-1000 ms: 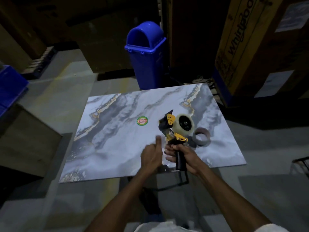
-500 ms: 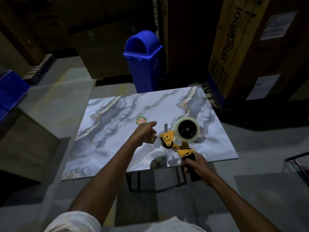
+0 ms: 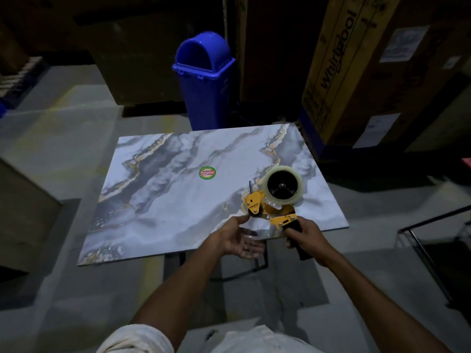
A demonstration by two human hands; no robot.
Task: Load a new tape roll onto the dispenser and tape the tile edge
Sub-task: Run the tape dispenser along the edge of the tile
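Observation:
A marble-patterned tile (image 3: 165, 200) lies flat on a low stand, with a round green and red sticker (image 3: 207, 173) near its middle. My right hand (image 3: 304, 234) grips the black handle of a yellow tape dispenser (image 3: 267, 208) over the tile's near right edge. A clear tape roll (image 3: 282, 186) sits on the dispenser's hub. My left hand (image 3: 238, 236) is palm up just left of the dispenser, thumb and fingertips at its front roller. Whether they pinch the tape end I cannot tell.
A blue swing-lid bin (image 3: 205, 80) stands behind the tile. A tall cardboard appliance box (image 3: 356, 67) rises at the back right. A black metal frame (image 3: 428, 233) is at the right, and a wooden block (image 3: 23, 212) at the left. Grey concrete floor surrounds the stand.
My left hand has drawn back from the sticker area to the dispenser's front roller. The dispenser sits slightly farther right. The empty core seen a second ago is out of sight.

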